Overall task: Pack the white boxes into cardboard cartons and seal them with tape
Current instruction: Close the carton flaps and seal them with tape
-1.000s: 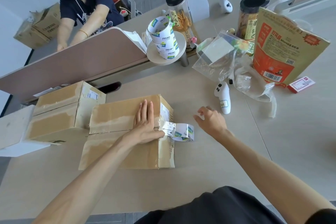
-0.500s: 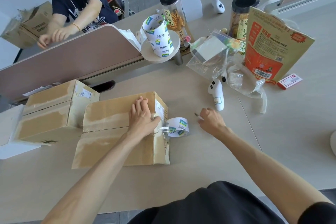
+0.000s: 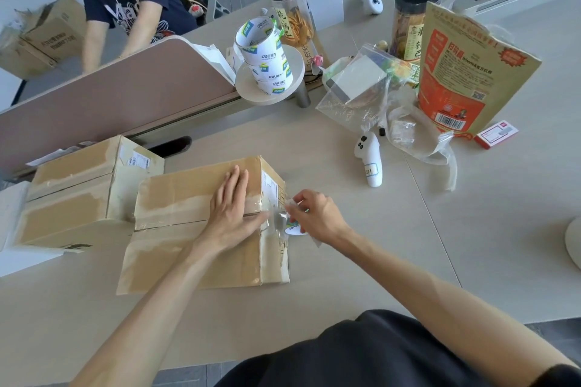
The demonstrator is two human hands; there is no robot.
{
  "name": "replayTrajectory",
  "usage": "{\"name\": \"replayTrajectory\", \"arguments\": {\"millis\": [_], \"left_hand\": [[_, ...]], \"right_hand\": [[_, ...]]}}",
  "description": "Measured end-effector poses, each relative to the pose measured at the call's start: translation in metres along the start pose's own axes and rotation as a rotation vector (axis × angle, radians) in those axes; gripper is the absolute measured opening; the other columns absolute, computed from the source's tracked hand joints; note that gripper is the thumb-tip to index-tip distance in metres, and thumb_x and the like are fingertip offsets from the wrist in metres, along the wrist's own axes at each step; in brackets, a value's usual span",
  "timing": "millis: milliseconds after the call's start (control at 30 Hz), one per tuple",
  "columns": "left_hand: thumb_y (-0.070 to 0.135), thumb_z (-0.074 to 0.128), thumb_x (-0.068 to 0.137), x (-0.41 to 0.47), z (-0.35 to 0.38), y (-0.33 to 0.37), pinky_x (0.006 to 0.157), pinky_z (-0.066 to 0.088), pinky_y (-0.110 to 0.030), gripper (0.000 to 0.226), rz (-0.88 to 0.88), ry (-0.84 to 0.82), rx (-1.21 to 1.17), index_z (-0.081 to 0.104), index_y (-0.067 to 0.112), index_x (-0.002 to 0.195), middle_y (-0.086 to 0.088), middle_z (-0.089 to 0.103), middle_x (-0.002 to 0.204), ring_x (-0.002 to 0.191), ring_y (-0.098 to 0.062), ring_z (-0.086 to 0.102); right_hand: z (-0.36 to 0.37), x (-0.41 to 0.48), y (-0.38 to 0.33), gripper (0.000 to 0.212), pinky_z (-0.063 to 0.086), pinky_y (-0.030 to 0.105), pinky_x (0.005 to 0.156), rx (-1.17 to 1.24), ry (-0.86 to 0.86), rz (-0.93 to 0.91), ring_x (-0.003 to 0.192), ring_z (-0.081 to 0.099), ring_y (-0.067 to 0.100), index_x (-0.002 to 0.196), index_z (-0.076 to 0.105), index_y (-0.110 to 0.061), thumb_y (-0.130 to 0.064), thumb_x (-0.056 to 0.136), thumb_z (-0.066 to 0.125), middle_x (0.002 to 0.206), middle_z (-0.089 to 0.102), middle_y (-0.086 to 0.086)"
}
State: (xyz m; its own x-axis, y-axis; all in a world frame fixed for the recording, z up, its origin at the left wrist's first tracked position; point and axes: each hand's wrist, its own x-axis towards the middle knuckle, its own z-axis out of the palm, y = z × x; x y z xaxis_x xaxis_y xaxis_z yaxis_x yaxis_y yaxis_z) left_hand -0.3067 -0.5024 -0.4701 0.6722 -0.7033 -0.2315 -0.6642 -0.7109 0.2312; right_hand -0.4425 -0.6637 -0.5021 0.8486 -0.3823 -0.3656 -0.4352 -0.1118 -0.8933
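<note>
A closed cardboard carton (image 3: pixel 176 198) lies on the desk in front of me, with clear tape along its top seam. My left hand (image 3: pixel 232 210) rests flat on the carton's top near the right edge, fingers straight, pressing the tape down. My right hand (image 3: pixel 317 217) grips a small roll of tape (image 3: pixel 294 228) just off the carton's right side. A short strip of clear tape runs from the roll to the carton edge. A second taped carton (image 3: pixel 78 185) stands to the left, touching a white box (image 3: pixel 9 258) at the frame's edge.
Spare tape rolls (image 3: pixel 267 56) are stacked on a round stand behind the carton. A white controller (image 3: pixel 369 160), plastic bags (image 3: pixel 361 91), two jars, a snack bag (image 3: pixel 465 72) and a small red box (image 3: pixel 496 133) crowd the right. A person works beyond the partition (image 3: pixel 110 104).
My right hand moved left from the bare desk to the tape roll and took hold of it. My left hand stayed on the carton top.
</note>
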Motion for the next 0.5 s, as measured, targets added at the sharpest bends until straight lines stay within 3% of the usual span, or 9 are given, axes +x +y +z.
{"name": "replayTrajectory", "arguments": {"millis": [167,233,400,500], "left_hand": [[0.036,0.019,0.100,0.002,0.017,-0.002,0.119,0.012,-0.032,0.058,0.037,0.284,-0.049,0.033,0.009,0.150,-0.005,0.023,0.159,0.148,-0.021,0.019],[0.031,0.021,0.101,0.003,0.020,-0.003,0.119,0.012,-0.028,0.055,0.041,0.298,-0.033,0.036,0.008,0.149,-0.008,0.027,0.158,0.147,-0.024,0.022],[0.031,0.021,0.102,0.002,0.020,-0.003,0.120,0.009,-0.024,0.054,0.050,0.306,-0.021,0.036,0.009,0.149,-0.007,0.027,0.158,0.147,-0.022,0.021],[0.032,0.021,0.102,0.002,0.020,-0.001,0.119,0.010,-0.025,0.055,0.041,0.309,-0.028,0.036,0.009,0.149,-0.007,0.027,0.158,0.147,-0.022,0.021]], "right_hand": [[0.016,-0.005,0.000,0.022,0.055,0.034,0.053,0.023,-0.086,0.023,0.062,0.060,0.020,0.079,0.063,-0.021,-0.030,0.094,0.050,0.084,0.075,0.001],[0.020,-0.005,0.000,0.022,0.058,0.039,0.058,0.002,-0.093,0.005,0.062,0.063,0.021,0.075,0.061,-0.024,-0.025,0.093,0.049,0.083,0.075,-0.001],[0.026,-0.005,-0.001,0.017,0.051,0.026,0.061,-0.009,-0.064,-0.005,0.055,0.056,0.004,0.086,0.059,-0.017,-0.022,0.097,0.048,0.085,0.074,-0.007],[0.027,-0.005,-0.004,0.016,0.051,0.026,0.061,0.010,-0.044,0.005,0.056,0.058,0.007,0.089,0.059,-0.017,-0.025,0.099,0.048,0.086,0.074,-0.005]]}}
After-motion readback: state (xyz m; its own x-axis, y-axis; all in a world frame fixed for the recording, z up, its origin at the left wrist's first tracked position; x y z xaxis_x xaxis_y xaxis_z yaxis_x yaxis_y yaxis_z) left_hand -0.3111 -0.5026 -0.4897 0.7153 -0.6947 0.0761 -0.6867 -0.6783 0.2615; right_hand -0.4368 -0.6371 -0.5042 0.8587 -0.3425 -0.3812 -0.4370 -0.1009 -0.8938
